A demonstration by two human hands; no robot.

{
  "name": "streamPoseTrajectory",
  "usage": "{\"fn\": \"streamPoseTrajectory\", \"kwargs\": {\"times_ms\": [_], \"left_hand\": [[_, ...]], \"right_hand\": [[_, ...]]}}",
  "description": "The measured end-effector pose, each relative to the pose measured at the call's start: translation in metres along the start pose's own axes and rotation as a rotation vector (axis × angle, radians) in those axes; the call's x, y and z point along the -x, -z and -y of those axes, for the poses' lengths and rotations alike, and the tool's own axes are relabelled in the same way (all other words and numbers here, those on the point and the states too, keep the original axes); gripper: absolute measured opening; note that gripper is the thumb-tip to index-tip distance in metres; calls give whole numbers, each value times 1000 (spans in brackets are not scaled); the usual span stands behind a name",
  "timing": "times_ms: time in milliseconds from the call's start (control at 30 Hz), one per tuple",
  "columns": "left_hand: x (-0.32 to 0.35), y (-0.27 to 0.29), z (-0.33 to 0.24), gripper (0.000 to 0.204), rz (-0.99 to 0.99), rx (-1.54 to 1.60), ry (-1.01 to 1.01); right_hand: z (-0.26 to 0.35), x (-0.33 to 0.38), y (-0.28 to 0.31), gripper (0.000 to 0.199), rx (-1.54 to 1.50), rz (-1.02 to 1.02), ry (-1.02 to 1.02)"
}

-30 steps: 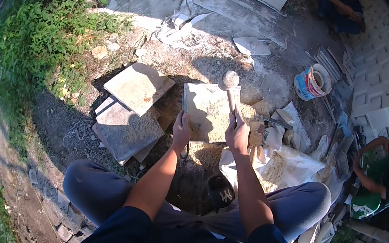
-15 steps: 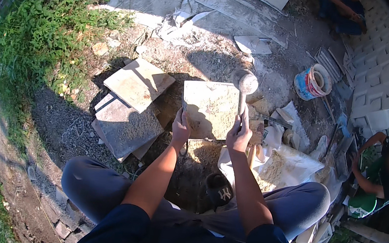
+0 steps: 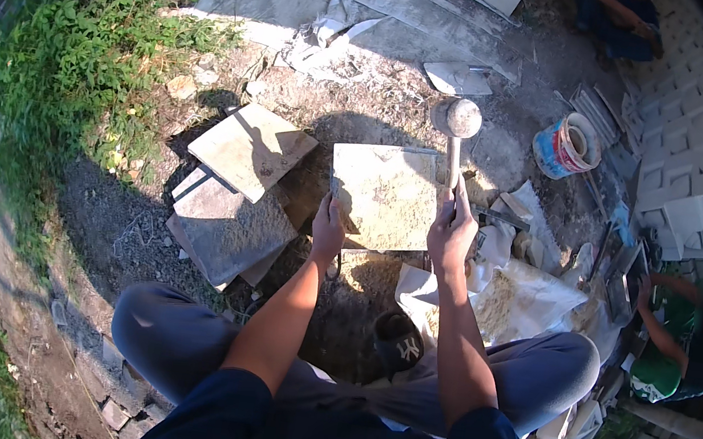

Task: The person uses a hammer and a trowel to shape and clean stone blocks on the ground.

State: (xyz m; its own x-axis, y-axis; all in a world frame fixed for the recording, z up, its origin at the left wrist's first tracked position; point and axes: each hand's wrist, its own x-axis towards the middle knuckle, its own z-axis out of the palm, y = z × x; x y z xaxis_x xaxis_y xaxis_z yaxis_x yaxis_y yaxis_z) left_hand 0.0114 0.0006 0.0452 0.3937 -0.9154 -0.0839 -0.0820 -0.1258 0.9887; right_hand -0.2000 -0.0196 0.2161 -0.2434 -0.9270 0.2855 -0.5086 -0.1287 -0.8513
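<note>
Clasping the slab's left edge, left fingers face right fingers gripping the mallet.

one mallet, one bucket, two co-workers

The right hand has moved out to the right and farther from the body, taking the mallet along; its round head, at the far edge of the slab a second ago, now hangs beyond the right far corner. More sunlight falls on that slab, a shadow reaches deeper across the pale tile, and the co-worker in green has lowered a bent arm
</note>
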Motion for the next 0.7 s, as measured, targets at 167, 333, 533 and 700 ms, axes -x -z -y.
{"fn": "streamPoseTrajectory", "kwargs": {"times_ms": [167, 333, 533, 700], "left_hand": [[8, -20, -12, 44, -21, -74, -132], [9, -11, -14, 44, 9, -44, -57], [7, -2, -5, 47, -8, -63, -50], [5, -11, -7, 49, -37, -40, -77]], "right_hand": [[-84, 11, -10, 36, 180, 105, -96], [-15, 5, 6, 39, 11, -46, -35], [-29, 10, -12, 39, 119, 69, -103], [-28, 34, -6, 40, -31, -129, 78]]}}
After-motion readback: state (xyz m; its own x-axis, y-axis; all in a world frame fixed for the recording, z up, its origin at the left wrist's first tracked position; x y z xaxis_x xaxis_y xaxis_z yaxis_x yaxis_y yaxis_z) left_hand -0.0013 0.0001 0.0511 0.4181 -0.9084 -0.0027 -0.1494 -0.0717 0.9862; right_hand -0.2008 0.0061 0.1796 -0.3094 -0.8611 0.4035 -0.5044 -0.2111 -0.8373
